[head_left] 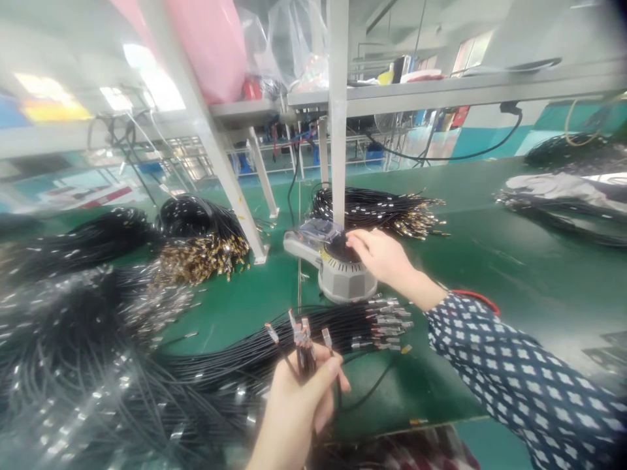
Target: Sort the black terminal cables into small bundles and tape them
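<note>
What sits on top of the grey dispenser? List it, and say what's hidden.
A clear plastic cover and a black round part sit on the grey dispenser; the right hand rests its fingers on the black round part, covering its right edge.

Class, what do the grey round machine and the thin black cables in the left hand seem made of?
Grey round machine: probably moulded plastic, matte, by its smooth rounded shell. Thin black cables: likely flexible plastic sheathing, slightly glossy, bending freely; their tips look metallic, glinting silver.
</note>
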Demonstrator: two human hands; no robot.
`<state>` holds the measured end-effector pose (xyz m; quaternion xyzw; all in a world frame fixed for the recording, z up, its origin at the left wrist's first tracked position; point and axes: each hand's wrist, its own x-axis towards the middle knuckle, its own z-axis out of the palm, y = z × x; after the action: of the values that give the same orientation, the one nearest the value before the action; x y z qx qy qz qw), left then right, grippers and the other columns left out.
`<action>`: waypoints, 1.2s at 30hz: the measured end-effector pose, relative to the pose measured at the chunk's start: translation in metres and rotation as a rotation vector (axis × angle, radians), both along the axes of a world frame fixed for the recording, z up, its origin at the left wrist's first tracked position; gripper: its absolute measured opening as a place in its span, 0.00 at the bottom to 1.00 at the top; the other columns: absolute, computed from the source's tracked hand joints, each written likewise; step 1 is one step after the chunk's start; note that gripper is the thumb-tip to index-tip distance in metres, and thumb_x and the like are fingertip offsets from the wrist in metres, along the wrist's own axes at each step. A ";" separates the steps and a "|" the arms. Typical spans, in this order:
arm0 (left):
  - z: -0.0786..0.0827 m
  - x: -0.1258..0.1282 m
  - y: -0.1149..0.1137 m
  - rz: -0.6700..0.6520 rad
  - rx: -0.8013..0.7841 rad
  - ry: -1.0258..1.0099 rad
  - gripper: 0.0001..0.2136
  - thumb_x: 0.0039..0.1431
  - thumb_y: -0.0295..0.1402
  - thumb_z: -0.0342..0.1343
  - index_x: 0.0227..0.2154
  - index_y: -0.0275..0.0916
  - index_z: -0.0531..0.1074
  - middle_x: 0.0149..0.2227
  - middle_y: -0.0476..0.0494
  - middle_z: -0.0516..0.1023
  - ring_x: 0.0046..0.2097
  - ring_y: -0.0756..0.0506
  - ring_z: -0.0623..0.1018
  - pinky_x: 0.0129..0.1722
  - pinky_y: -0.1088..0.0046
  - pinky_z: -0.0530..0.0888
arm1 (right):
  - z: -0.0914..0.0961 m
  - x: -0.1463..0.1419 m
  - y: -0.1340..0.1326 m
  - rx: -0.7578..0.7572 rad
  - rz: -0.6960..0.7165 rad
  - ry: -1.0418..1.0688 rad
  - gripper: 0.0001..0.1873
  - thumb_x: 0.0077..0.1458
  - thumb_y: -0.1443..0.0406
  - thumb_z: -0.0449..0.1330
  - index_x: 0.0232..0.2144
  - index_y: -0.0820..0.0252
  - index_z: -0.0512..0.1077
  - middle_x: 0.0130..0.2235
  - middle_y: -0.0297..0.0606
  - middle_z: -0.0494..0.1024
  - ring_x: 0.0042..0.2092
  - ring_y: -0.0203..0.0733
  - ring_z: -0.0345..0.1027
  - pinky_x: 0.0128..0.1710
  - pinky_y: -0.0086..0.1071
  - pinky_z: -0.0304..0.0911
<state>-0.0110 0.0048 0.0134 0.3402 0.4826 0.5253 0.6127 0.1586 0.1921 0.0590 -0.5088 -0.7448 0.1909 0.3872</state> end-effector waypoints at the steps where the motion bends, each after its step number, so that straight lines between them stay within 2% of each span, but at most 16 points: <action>1: 0.001 0.000 0.000 -0.003 -0.004 0.006 0.14 0.51 0.40 0.64 0.28 0.34 0.68 0.22 0.43 0.78 0.12 0.61 0.57 0.14 0.81 0.48 | 0.001 -0.001 -0.003 0.009 -0.005 -0.026 0.13 0.61 0.64 0.53 0.43 0.59 0.76 0.42 0.46 0.81 0.47 0.51 0.68 0.51 0.45 0.59; 4: 0.003 -0.001 -0.001 0.017 -0.005 0.018 0.13 0.52 0.38 0.63 0.29 0.34 0.68 0.24 0.42 0.79 0.12 0.61 0.58 0.14 0.81 0.49 | 0.015 -0.004 -0.024 0.027 0.021 -0.057 0.15 0.61 0.65 0.52 0.47 0.62 0.74 0.42 0.46 0.80 0.50 0.50 0.67 0.52 0.44 0.59; 6: 0.004 -0.002 -0.002 0.030 0.000 0.016 0.12 0.54 0.38 0.62 0.30 0.35 0.67 0.25 0.43 0.79 0.12 0.61 0.59 0.14 0.81 0.50 | 0.026 -0.003 -0.047 -0.033 0.131 -0.058 0.13 0.58 0.65 0.55 0.43 0.61 0.75 0.41 0.42 0.81 0.45 0.45 0.71 0.48 0.38 0.64; 7: 0.004 -0.002 -0.001 0.026 0.002 0.013 0.11 0.55 0.38 0.61 0.30 0.35 0.67 0.25 0.44 0.79 0.12 0.60 0.60 0.14 0.81 0.51 | 0.030 -0.001 -0.060 -0.231 0.328 -0.035 0.12 0.57 0.65 0.56 0.42 0.62 0.75 0.39 0.41 0.81 0.41 0.42 0.73 0.43 0.34 0.67; 8: 0.004 -0.002 -0.001 0.017 0.004 0.008 0.11 0.55 0.38 0.61 0.30 0.36 0.67 0.24 0.46 0.78 0.12 0.60 0.60 0.14 0.82 0.51 | 0.034 0.002 -0.073 -0.495 0.513 -0.038 0.13 0.56 0.65 0.55 0.41 0.64 0.74 0.36 0.41 0.81 0.36 0.41 0.75 0.39 0.33 0.69; 9: 0.004 -0.002 0.000 0.007 0.005 0.004 0.12 0.55 0.38 0.61 0.31 0.36 0.67 0.22 0.47 0.77 0.12 0.59 0.60 0.13 0.82 0.52 | 0.036 0.005 -0.085 -0.720 0.644 -0.075 0.13 0.55 0.65 0.55 0.40 0.66 0.74 0.33 0.42 0.81 0.33 0.41 0.76 0.36 0.33 0.70; 11: 0.004 -0.002 0.001 -0.015 0.006 0.005 0.12 0.54 0.39 0.62 0.31 0.36 0.68 0.21 0.49 0.75 0.12 0.59 0.61 0.13 0.82 0.53 | 0.038 0.010 -0.103 -0.893 0.725 -0.152 0.13 0.52 0.67 0.55 0.38 0.67 0.74 0.32 0.44 0.81 0.32 0.41 0.77 0.34 0.32 0.71; 14: 0.004 -0.001 0.002 -0.052 0.001 0.030 0.14 0.52 0.39 0.64 0.34 0.35 0.70 0.21 0.50 0.74 0.12 0.58 0.63 0.12 0.82 0.54 | 0.039 0.014 -0.115 -0.929 0.736 -0.289 0.14 0.50 0.68 0.54 0.37 0.66 0.75 0.31 0.43 0.81 0.34 0.42 0.77 0.33 0.29 0.70; 19: 0.003 0.002 0.000 -0.115 -0.020 0.087 0.16 0.50 0.40 0.65 0.37 0.34 0.71 0.20 0.51 0.73 0.12 0.57 0.64 0.12 0.82 0.56 | 0.040 0.008 -0.118 -0.932 0.740 -0.441 0.13 0.49 0.68 0.53 0.34 0.64 0.76 0.31 0.41 0.82 0.32 0.42 0.78 0.29 0.26 0.67; 23: 0.004 0.005 0.000 -0.121 -0.027 0.132 0.14 0.49 0.39 0.65 0.32 0.34 0.71 0.19 0.52 0.72 0.12 0.57 0.63 0.11 0.82 0.54 | 0.037 0.002 -0.124 -0.872 0.705 -0.442 0.10 0.49 0.68 0.52 0.25 0.62 0.74 0.27 0.39 0.82 0.28 0.40 0.76 0.24 0.25 0.64; 26: 0.005 0.006 0.001 -0.134 -0.031 0.148 0.12 0.50 0.39 0.64 0.27 0.34 0.71 0.18 0.51 0.71 0.13 0.58 0.61 0.12 0.83 0.54 | 0.029 0.002 -0.127 -0.910 0.666 -0.376 0.10 0.49 0.69 0.52 0.25 0.61 0.74 0.26 0.38 0.81 0.27 0.40 0.76 0.23 0.25 0.63; 30: 0.002 0.007 0.001 -0.111 -0.040 0.147 0.12 0.51 0.37 0.64 0.25 0.34 0.71 0.17 0.52 0.70 0.13 0.59 0.60 0.12 0.83 0.53 | 0.011 0.006 -0.128 -1.046 0.672 -0.096 0.12 0.49 0.72 0.51 0.32 0.61 0.74 0.25 0.35 0.80 0.25 0.37 0.75 0.23 0.24 0.61; 32: 0.000 0.008 0.002 -0.108 -0.041 0.149 0.11 0.52 0.36 0.64 0.26 0.34 0.70 0.18 0.52 0.70 0.13 0.59 0.60 0.12 0.84 0.53 | -0.001 0.009 -0.130 -1.124 0.689 0.074 0.17 0.49 0.73 0.52 0.42 0.61 0.73 0.25 0.35 0.80 0.25 0.36 0.75 0.22 0.23 0.59; 34: -0.001 0.007 0.003 -0.108 -0.038 0.150 0.11 0.53 0.36 0.63 0.25 0.34 0.70 0.18 0.52 0.70 0.14 0.59 0.60 0.13 0.84 0.53 | -0.013 0.012 -0.134 -1.152 0.628 0.184 0.28 0.50 0.73 0.52 0.55 0.62 0.64 0.26 0.34 0.80 0.24 0.36 0.75 0.24 0.24 0.60; 36: -0.001 0.007 0.003 -0.112 -0.044 0.140 0.11 0.54 0.36 0.63 0.26 0.34 0.70 0.18 0.52 0.70 0.14 0.60 0.60 0.13 0.84 0.52 | -0.023 0.014 -0.139 -1.106 0.492 0.250 0.38 0.51 0.72 0.55 0.63 0.62 0.50 0.30 0.35 0.80 0.26 0.36 0.75 0.28 0.27 0.65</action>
<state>-0.0044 0.0082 0.0128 0.3892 0.5158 0.4543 0.6132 0.1726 0.0533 0.0362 -0.4211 -0.5802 0.6906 0.0951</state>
